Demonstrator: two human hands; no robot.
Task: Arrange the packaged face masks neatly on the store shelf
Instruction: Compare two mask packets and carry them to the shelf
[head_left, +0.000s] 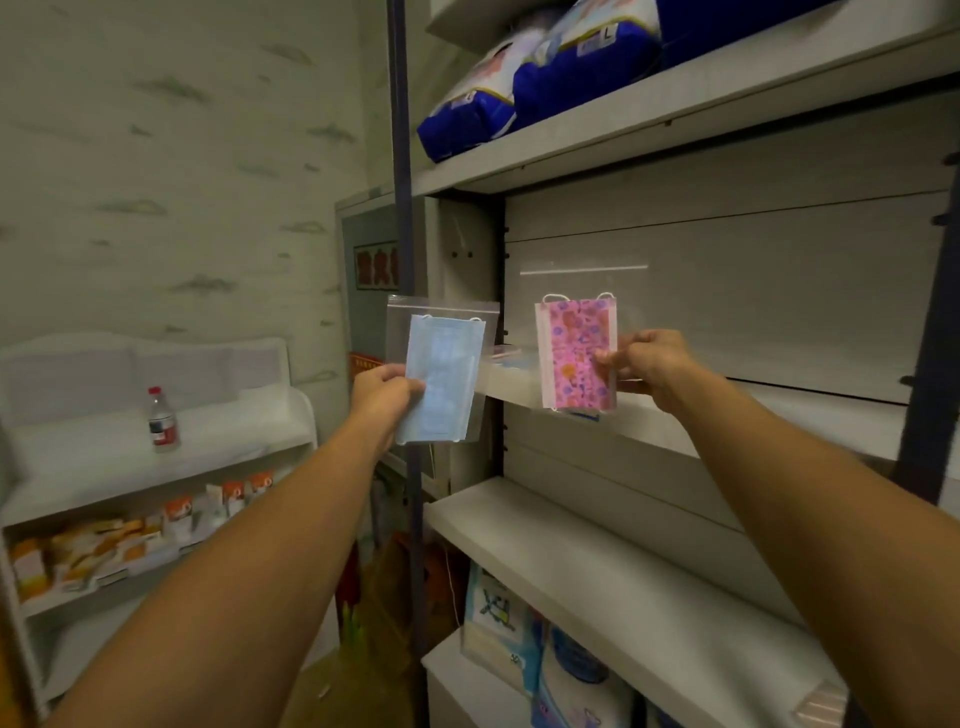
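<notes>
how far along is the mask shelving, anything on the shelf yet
Early on. A few packets seem to lie flat at the shelf's left end, too blurred to count. In hand: the left hand holds a bagged blue mask off the shelf's left end, and the right hand holds a bagged pink mask upright at its front edge. Both remain to be placed.

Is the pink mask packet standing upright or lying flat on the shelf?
Upright. The pink mask packet is held vertical by the right hand, ear loops on top, its bottom edge at the shelf; contact cannot be told.
</notes>
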